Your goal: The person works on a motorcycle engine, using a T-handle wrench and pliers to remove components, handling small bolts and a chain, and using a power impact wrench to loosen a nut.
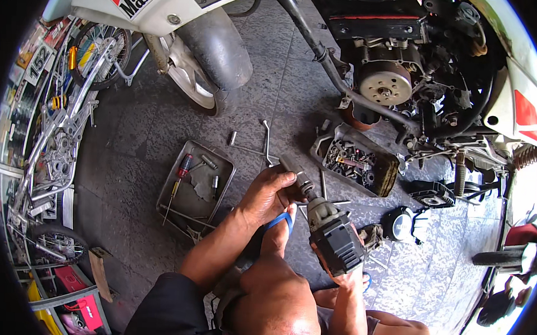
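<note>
A black and grey cordless impact wrench [339, 245] is held in front of me, its nose tilted up and to the left. My right hand [350, 277] is closed round its lower part, mostly hidden under the tool's body. At the nose, a long metal socket [298, 176] sits on the drive end. The fingers of my left hand [266, 194] are closed round this socket. Left of that hand lies a shallow metal tray [230, 173] with a red-handled screwdriver [183, 164] and loose sockets [209, 161] in it.
A motorcycle's exposed engine [385, 83] and front wheel [210, 63] stand ahead. A pan of bolts [344, 181] sits under the engine. A T-handle wrench [266, 140] and a round black cover [401, 224] lie on the tiles. Motorcycle parts [59, 146] line the left side.
</note>
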Tool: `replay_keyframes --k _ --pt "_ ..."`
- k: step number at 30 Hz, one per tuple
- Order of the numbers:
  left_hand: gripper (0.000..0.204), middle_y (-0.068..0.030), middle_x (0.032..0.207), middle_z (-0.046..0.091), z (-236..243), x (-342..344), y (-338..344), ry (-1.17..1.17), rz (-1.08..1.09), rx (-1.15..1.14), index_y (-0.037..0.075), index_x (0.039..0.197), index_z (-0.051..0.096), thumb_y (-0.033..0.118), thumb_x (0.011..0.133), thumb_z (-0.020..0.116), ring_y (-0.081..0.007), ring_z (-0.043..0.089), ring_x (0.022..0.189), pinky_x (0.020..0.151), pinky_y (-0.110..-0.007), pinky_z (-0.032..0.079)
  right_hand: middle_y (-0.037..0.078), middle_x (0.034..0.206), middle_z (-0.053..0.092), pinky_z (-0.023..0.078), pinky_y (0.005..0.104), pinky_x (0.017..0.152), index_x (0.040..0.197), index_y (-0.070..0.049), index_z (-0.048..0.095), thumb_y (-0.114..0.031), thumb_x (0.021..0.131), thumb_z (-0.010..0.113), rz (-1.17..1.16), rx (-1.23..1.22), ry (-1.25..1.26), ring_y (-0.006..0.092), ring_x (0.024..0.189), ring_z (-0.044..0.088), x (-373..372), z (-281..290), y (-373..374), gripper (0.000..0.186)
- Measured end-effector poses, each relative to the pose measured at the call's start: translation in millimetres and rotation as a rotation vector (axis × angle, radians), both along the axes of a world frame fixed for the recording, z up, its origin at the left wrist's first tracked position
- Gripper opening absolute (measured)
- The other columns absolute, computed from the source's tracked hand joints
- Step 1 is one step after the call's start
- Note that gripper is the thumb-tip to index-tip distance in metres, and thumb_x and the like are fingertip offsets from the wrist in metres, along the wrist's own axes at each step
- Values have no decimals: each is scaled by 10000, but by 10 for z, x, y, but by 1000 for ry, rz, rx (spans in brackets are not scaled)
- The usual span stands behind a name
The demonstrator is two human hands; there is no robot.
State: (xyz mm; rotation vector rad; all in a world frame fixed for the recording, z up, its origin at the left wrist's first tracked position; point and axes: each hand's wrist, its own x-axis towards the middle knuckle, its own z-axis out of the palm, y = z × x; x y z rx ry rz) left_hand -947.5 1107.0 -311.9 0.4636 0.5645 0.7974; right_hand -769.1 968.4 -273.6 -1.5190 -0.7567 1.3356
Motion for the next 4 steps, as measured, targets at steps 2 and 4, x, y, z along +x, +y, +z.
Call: replay_keyframes --k 2,4 --pt "256 -140 966 689 8 16 11 0 -34 -5 8 1052 602 218 906 615 -233 690 852 771 -372 564 113 1140 657 498 351 936 1243 -10 553 -67 719 823 14 17 -16 233 1044 637 42 -6 -21 592" --pt "256 -142 975 688 16 51 18 -1 -71 -10 6 1050 603 217 906 618 -232 691 848 760 -366 567 113 1138 658 496 351 941 1258 -15 541 -67 717 826 59 20 -103 230 1041 638 92 -59 -52 614"
